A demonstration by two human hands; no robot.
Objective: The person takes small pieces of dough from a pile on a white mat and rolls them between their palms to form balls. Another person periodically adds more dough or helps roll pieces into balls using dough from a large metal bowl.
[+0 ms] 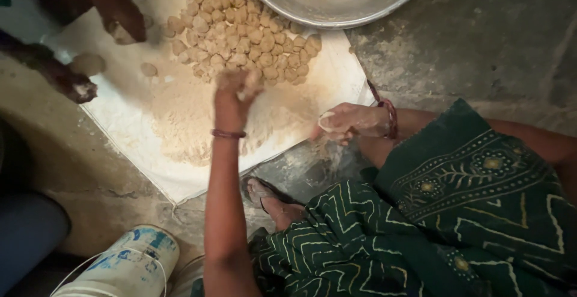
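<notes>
Reaching left hand at dough balls, right hand by cloth edge

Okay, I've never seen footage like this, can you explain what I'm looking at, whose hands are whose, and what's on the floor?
This is one picture from a camera worn on a person's head, looking down at their own hands. Their left hand reaches toward a heap of small dough balls and seems to pinch a bit of dough. Their right hand, wearing a bangle, cups a flattened piece of dough. The balls and loose flour lie on a white cloth spread on the floor. A metal pan sits at the top. The floury hands at the upper left belong to someone else. A plastic bucket stands at the lower left.
</notes>
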